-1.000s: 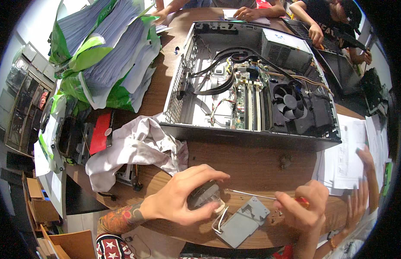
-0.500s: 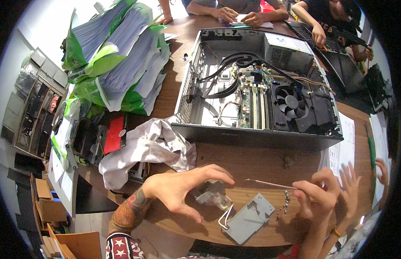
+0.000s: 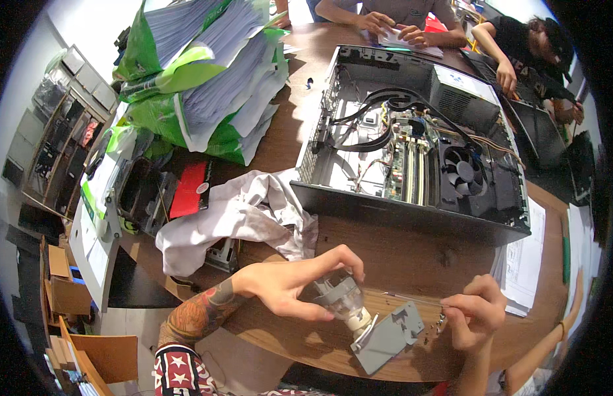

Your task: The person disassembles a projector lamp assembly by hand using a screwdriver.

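Note:
A clear glass lamp [image 3: 346, 299] with a pale base and white wires sits between the thumb and fingers of my left hand [image 3: 284, 289], which has closed round its upper end. The wires lead to a flat grey cover plate [image 3: 388, 341] with a cut-out, lying on the table. In a pinch, my right hand [image 3: 476, 313] holds a thin metal tool [image 3: 412, 298], like a narrow screwdriver, pointing left toward the lamp. Several small screws [image 3: 433, 330] lie beside the plate, close to my right fingers.
An opened computer case [image 3: 412, 211] stands beyond my hands. A crumpled white cloth [image 3: 240, 218] and a red packet [image 3: 189, 189] lie left, before stacked paper in torn green wrapping [image 3: 253, 135]. Papers [image 3: 522, 264] lie right. A co-worker's forearm [image 3: 540, 356] is at lower right; others sit across.
My left hand has moved right and taken hold of the lamp, which is now more upright. My right hand with the tool has shifted slightly lower. The co-worker's hand beside it has drawn away.

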`<state>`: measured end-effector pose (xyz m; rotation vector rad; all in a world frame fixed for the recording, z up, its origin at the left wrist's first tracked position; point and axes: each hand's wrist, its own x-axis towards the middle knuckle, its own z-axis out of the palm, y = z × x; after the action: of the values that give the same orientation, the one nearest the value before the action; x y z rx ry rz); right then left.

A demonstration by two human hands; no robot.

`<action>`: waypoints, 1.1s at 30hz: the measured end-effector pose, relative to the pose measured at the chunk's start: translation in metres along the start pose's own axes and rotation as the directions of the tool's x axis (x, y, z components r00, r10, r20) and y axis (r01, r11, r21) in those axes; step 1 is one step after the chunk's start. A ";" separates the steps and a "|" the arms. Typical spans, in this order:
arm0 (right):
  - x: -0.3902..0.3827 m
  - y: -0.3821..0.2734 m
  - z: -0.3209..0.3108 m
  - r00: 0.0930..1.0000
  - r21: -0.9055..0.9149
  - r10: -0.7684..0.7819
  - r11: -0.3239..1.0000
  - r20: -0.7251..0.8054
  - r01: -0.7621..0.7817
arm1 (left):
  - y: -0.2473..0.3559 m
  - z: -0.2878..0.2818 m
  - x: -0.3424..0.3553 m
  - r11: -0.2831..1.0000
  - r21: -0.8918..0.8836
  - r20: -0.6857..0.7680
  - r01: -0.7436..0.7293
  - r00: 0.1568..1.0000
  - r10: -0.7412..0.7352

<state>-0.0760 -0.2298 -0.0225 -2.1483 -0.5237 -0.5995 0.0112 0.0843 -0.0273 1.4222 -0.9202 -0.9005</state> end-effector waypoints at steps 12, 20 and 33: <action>0.002 -0.005 0.007 0.986 -0.073 -0.105 0.991 0.126 0.115 | 0.002 0.002 0.002 0.972 -0.201 0.010 0.122 0.992 -0.123; -0.003 -0.013 0.016 0.990 -0.126 -0.107 0.985 0.087 0.118 | -0.002 0.000 0.005 0.993 -0.067 -0.091 0.099 0.990 -0.105; -0.002 -0.012 0.022 0.972 -0.202 -0.214 0.952 0.094 0.229 | -0.002 0.000 0.007 0.987 -0.083 -0.162 0.139 0.975 -0.151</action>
<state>-0.0792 -0.2057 -0.0276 -2.3361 -0.7783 -0.7316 0.0137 0.0782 -0.0289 1.4938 -0.6586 -0.8975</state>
